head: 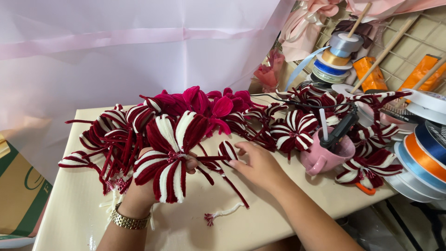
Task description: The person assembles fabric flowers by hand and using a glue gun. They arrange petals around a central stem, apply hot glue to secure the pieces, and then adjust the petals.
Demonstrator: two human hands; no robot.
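A cream table [83,204] lies under both hands, and beyond them a long heap of red-and-white chenille flowers [260,118] stretches from far left of the left hand to past the right hand. To the right of the right hand, stacked ribbon spools [425,162] crowd the table edge, with a pink mug [323,158] holding tools just beside that hand's far side. The left hand [139,190], wearing a gold watch [129,221] at the wrist, is closed around the stem behind a striped flower [169,155], which is raised facing the camera in front of its fingers. The right hand [258,165], just to the right, pinches a single loose striped petal [227,151] between its fingertips, touching the flower's side.
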